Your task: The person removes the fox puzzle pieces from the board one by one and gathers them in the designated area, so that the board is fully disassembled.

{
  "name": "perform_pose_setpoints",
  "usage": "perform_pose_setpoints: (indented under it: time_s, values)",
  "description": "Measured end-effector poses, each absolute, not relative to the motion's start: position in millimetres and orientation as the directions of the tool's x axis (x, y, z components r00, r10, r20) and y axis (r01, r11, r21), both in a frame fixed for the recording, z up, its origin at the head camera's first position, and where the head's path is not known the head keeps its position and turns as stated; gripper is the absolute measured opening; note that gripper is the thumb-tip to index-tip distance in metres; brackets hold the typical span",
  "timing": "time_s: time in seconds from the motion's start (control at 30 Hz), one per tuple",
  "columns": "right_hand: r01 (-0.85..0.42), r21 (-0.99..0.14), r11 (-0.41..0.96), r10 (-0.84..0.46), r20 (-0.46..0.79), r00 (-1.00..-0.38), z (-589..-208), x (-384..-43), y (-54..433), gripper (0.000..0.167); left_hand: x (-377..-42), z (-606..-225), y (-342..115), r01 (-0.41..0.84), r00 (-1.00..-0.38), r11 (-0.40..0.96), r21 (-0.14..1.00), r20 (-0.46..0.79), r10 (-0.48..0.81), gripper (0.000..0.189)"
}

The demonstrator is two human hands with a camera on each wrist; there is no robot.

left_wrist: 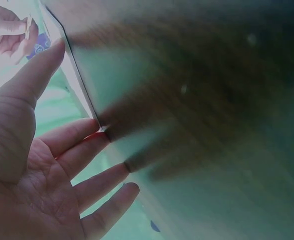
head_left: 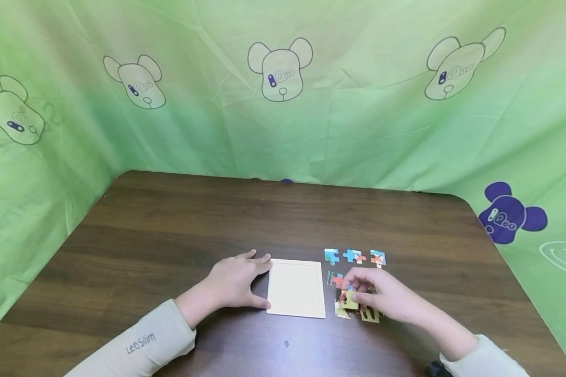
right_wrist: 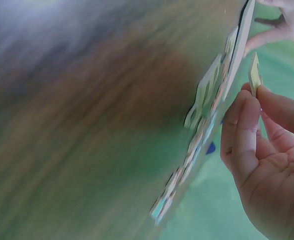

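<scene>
A yellow-green jigsaw puzzle piece (head_left: pixel 349 300) is pinched between the thumb and fingers of my right hand (head_left: pixel 382 293), raised above the table. In the right wrist view the same puzzle piece (right_wrist: pixel 255 77) stands on edge at the fingertips. Beside and under that hand lie several loose puzzle pieces (head_left: pixel 332 255), some partly hidden by it. My left hand (head_left: pixel 236 280) is spread at the left edge of a pale square puzzle tray (head_left: pixel 296 288), thumb and index fingertip touching its rim. In the left wrist view the left hand's (left_wrist: pixel 42 170) fingers are extended.
The dark wooden table (head_left: pixel 193 220) has rounded far corners. A green curtain (head_left: pixel 283 131) with printed bear heads surrounds it at the back and sides. A small dark object (head_left: pixel 436 368) sits by the right sleeve at the near edge.
</scene>
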State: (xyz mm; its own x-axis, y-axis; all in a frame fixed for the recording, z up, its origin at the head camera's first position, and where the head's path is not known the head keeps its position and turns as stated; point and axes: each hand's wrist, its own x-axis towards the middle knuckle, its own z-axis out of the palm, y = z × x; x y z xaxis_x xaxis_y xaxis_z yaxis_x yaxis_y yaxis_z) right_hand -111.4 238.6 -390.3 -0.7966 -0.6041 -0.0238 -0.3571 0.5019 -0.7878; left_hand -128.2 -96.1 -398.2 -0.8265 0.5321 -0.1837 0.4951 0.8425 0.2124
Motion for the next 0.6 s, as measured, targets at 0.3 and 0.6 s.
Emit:
perform_pose_setpoints:
  time_s: [0.3, 0.6]
  values:
    - [-0.375, -0.761, 0.530, -0.578, -0.001, -0.816, -390.8, -111.8, 264.7, 0.022, -129.2, -398.5, -95.8, 0.493, -0.826, 0.844, 0.210, -0.189, 0.530, 0.087]
    - [-0.420, -0.752, 0.508, -0.580, 0.062, -0.813, -396.2, -106.1, 293.0, 0.024, -128.7, -399.7, -96.3, 0.494, -0.826, 0.842, 0.217, -0.185, 0.532, 0.087]
